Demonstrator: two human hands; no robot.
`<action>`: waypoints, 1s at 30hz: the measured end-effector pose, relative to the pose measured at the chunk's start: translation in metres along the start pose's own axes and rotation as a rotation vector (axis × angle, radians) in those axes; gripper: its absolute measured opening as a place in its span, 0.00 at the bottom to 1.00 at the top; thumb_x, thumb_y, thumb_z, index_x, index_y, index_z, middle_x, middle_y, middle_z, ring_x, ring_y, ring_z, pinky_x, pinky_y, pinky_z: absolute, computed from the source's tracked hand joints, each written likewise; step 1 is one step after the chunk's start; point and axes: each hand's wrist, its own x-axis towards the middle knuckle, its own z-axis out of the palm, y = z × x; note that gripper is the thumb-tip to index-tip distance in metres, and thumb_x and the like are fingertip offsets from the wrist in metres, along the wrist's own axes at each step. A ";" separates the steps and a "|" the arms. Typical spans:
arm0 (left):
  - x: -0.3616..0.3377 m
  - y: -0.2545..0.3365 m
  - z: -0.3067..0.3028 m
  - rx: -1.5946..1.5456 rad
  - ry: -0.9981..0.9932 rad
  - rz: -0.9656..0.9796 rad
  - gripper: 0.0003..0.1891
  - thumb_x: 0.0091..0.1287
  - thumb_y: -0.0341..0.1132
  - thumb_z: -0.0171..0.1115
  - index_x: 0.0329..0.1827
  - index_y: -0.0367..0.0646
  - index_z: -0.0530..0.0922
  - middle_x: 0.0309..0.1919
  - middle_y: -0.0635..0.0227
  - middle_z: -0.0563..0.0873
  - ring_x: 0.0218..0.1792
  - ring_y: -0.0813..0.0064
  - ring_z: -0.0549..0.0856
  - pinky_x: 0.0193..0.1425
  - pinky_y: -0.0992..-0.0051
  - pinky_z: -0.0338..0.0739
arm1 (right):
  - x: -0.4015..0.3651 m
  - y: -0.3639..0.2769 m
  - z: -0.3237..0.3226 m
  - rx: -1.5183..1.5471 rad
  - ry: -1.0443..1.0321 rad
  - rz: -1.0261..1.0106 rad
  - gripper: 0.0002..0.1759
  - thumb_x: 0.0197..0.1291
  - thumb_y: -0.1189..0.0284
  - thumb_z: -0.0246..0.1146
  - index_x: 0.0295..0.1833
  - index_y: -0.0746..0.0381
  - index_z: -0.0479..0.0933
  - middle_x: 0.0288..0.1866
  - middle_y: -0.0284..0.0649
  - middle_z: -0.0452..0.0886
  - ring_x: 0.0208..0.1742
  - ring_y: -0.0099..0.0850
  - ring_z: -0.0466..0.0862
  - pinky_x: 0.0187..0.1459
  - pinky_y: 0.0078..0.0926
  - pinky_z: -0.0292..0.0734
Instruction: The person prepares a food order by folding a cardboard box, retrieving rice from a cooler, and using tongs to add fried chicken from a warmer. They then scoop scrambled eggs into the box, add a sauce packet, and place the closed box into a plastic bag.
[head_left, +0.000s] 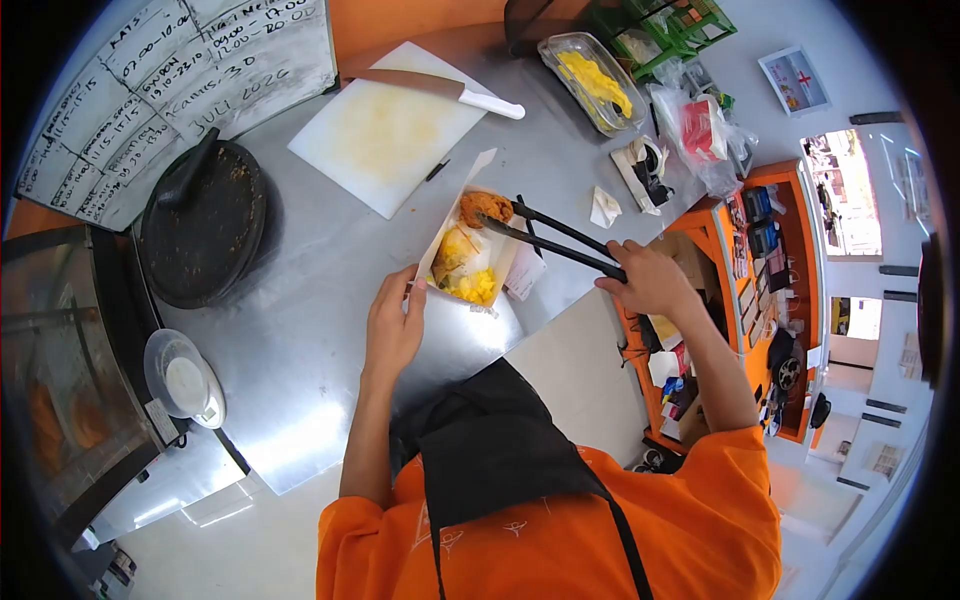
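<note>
My right hand [648, 280] is closed around the handles of black tongs [565, 238]. The tips of the tongs touch a piece of fried chicken [484, 207] at the far end of an open paper box [507, 262]. Nearer to me in the box lie a wrapped whitish portion [462, 250] and some yellow food [474, 287]. My left hand [396, 318] is at the left edge of the box, its thumb and fingers against the side; how firmly they grip is hard to see.
A white cutting board [390, 130] bears a large knife [440, 88]. Farther right are a metal tray [592, 82] of yellow food and plastic bags [705, 130]. At left stand a stone mortar [205, 225], a scale [187, 385] and a glass cabinet [75, 370].
</note>
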 end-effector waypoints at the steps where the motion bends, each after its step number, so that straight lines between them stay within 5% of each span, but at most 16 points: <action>1: 0.000 0.000 0.000 -0.004 -0.001 -0.003 0.15 0.73 0.36 0.51 0.54 0.36 0.76 0.47 0.54 0.82 0.43 0.58 0.83 0.50 0.66 0.76 | 0.002 0.006 -0.008 -0.011 -0.012 -0.027 0.30 0.57 0.54 0.64 0.56 0.66 0.72 0.44 0.53 0.79 0.46 0.52 0.80 0.47 0.46 0.75; 10: 0.003 -0.004 0.001 -0.013 0.008 0.010 0.14 0.73 0.38 0.52 0.52 0.36 0.77 0.47 0.54 0.82 0.44 0.59 0.83 0.50 0.65 0.76 | 0.020 0.014 -0.089 0.120 -0.382 -0.043 0.27 0.60 0.54 0.62 0.50 0.69 0.76 0.39 0.55 0.80 0.45 0.50 0.78 0.50 0.40 0.71; 11: 0.004 -0.005 0.001 -0.015 0.017 0.019 0.14 0.73 0.38 0.52 0.52 0.36 0.77 0.47 0.54 0.82 0.44 0.59 0.83 0.50 0.65 0.76 | 0.025 0.044 -0.063 0.155 -0.195 -0.203 0.26 0.62 0.52 0.60 0.39 0.69 0.77 0.27 0.47 0.79 0.31 0.41 0.79 0.36 0.34 0.74; 14: 0.003 -0.004 0.004 -0.029 0.019 0.026 0.15 0.73 0.38 0.52 0.53 0.36 0.77 0.46 0.54 0.82 0.44 0.58 0.83 0.50 0.65 0.76 | 0.042 0.038 -0.077 0.520 -0.701 0.143 0.27 0.65 0.48 0.57 0.30 0.65 0.76 0.16 0.35 0.71 0.18 0.27 0.72 0.21 0.25 0.67; 17: 0.002 -0.002 0.004 -0.034 0.011 0.010 0.15 0.73 0.38 0.52 0.53 0.36 0.77 0.47 0.54 0.82 0.44 0.58 0.83 0.50 0.65 0.76 | 0.058 0.051 -0.059 0.755 -0.802 0.217 0.29 0.66 0.46 0.55 0.26 0.61 0.74 0.14 0.28 0.65 0.14 0.18 0.66 0.16 0.19 0.58; 20: 0.002 -0.003 0.001 0.002 0.015 0.035 0.15 0.73 0.38 0.52 0.53 0.36 0.77 0.47 0.54 0.82 0.44 0.58 0.83 0.50 0.65 0.76 | 0.052 0.044 -0.073 0.598 -0.707 0.234 0.30 0.67 0.46 0.54 0.26 0.63 0.74 0.13 0.28 0.65 0.14 0.18 0.66 0.16 0.20 0.59; 24: 0.004 -0.001 0.003 0.005 0.011 0.024 0.15 0.73 0.38 0.51 0.53 0.35 0.77 0.47 0.54 0.82 0.44 0.58 0.83 0.50 0.66 0.76 | 0.019 0.042 -0.065 0.172 -0.262 -0.142 0.30 0.63 0.47 0.57 0.40 0.68 0.78 0.29 0.48 0.79 0.31 0.38 0.80 0.35 0.37 0.74; 25: 0.004 -0.002 0.003 -0.001 0.015 0.019 0.15 0.73 0.38 0.51 0.54 0.35 0.76 0.47 0.53 0.82 0.44 0.57 0.83 0.50 0.66 0.76 | 0.006 0.015 -0.079 0.049 -0.286 -0.065 0.30 0.61 0.49 0.60 0.53 0.67 0.74 0.41 0.53 0.79 0.44 0.49 0.81 0.47 0.44 0.73; 28: 0.004 -0.003 0.003 0.009 0.009 0.001 0.15 0.74 0.37 0.51 0.54 0.35 0.76 0.47 0.53 0.82 0.44 0.57 0.83 0.51 0.66 0.76 | -0.016 -0.016 -0.055 -0.220 0.035 -0.137 0.31 0.62 0.53 0.60 0.58 0.69 0.69 0.42 0.52 0.78 0.38 0.51 0.83 0.42 0.44 0.78; 30: 0.004 0.000 0.003 0.013 0.005 -0.004 0.16 0.74 0.37 0.50 0.54 0.35 0.76 0.47 0.53 0.82 0.44 0.57 0.83 0.51 0.66 0.76 | -0.016 -0.020 -0.035 -0.172 0.001 -0.082 0.30 0.62 0.55 0.60 0.58 0.69 0.68 0.41 0.51 0.77 0.39 0.52 0.83 0.42 0.44 0.79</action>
